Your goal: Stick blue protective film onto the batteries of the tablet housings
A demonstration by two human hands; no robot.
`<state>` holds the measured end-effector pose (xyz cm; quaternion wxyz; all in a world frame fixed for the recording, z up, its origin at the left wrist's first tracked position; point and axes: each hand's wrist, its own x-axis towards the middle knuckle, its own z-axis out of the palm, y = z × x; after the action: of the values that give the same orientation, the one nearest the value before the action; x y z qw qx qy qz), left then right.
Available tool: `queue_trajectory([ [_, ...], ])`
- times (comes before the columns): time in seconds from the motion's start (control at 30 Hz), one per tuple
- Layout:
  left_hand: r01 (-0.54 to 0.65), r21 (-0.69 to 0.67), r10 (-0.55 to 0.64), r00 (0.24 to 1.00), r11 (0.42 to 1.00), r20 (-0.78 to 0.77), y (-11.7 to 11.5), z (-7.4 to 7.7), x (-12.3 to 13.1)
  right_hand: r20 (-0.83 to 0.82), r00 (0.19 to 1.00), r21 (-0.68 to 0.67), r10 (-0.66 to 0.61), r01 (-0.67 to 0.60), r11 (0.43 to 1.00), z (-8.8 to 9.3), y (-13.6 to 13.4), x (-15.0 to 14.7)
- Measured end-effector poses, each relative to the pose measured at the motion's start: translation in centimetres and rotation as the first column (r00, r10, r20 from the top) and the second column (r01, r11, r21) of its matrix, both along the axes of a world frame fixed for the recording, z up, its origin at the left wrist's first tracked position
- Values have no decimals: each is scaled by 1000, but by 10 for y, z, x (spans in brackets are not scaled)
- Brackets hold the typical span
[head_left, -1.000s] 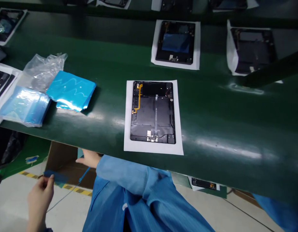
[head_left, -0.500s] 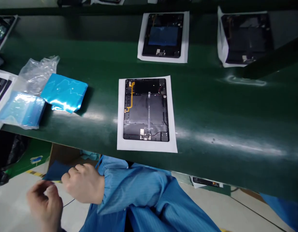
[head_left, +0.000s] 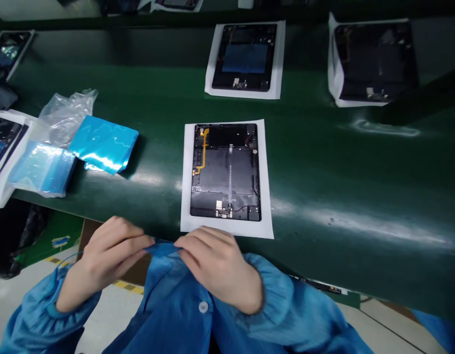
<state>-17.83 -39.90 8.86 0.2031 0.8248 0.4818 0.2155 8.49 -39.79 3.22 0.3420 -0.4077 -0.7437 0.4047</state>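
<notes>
My left hand (head_left: 114,250) and my right hand (head_left: 220,265) are side by side at the near edge of the bench. Both have their fingers pinched on a thin blue film (head_left: 163,247), stretched between the fingertips against my blue coat; most of it is hard to tell from the cloth. Just beyond my right hand lies an opened tablet (head_left: 222,172) on a white sheet (head_left: 266,196), with an orange flex cable, a pale ribbon and a small board showing.
On the left are a stack of shiny blue film (head_left: 105,142), a clear plastic bag (head_left: 67,115) and a bagged blue pack (head_left: 43,167). More opened tablets lie farther back, one with blue film (head_left: 245,58), another at right (head_left: 377,59). The green bench (head_left: 341,182) carries them.
My hands have come from the lower left to the bench edge and moved apart, the film now between them. My right arm no longer crosses my body. The view has shifted slightly.
</notes>
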Motion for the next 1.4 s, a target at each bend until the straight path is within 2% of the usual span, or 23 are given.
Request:
queue_trajectory([
  [0.03, -9, 44, 9, 1000, 999, 5, 11, -3, 6, 0, 1000, 22, -31, 31, 999, 3, 4, 12],
  [0.1, -142, 112, 144, 990, 983, -9, 34, -13, 21, 14, 990, 22, -140, 139, 990, 9, 15, 39],
  [0.17, -275, 138, 291, 950, 951, -115, 55, -26, 39, 62, 960, -72, -272, 276, 958, 13, 32, 67],
  [0.2, -289, 134, 312, 925, 948, -215, 63, -33, 47, 93, 940, -132, -327, 337, 932, 14, 43, 81],
  [0.27, -228, 123, 259, 866, 966, -429, 74, -46, 64, 131, 897, -248, -423, 443, 862, 12, 66, 105],
  [0.33, -130, 114, 172, 824, 985, -540, 78, -56, 78, 105, 855, -367, -508, 508, 779, 8, 89, 121],
  [0.4, -66, 114, 118, 830, 991, -545, 78, -63, 89, 62, 818, -488, -572, 525, 697, 2, 109, 129],
  [0.5, -11, 111, 66, 860, 994, -506, 76, -69, 98, 45, 804, -642, -592, 478, 600, -4, 128, 127],
  [0.67, 81, 95, -31, 898, 992, -440, 73, -72, 99, 78, 813, -746, -577, 432, 508, -6, 138, 117],
  [0.77, 126, 84, -81, 909, 988, -410, 76, -67, 94, 124, 820, -739, -559, 453, 499, -7, 136, 113],
  [0.9, 147, 111, -97, 925, 983, -367, 94, -62, 84, 162, 824, -694, -543, 487, 531, -12, 133, 116],
  [1.07, 162, 321, -94, 972, 933, -216, 120, -80, 80, 205, 845, -628, -495, 501, 595, -16, 133, 121],
  [1.2, 190, 279, -150, 976, 941, -158, 128, -94, 81, 253, 849, -612, -464, 512, 604, -15, 135, 120],
  [1.4, 197, 244, -171, 977, 950, -126, 128, -99, 79, 293, 849, -579, -440, 524, 625, -15, 136, 120],
])
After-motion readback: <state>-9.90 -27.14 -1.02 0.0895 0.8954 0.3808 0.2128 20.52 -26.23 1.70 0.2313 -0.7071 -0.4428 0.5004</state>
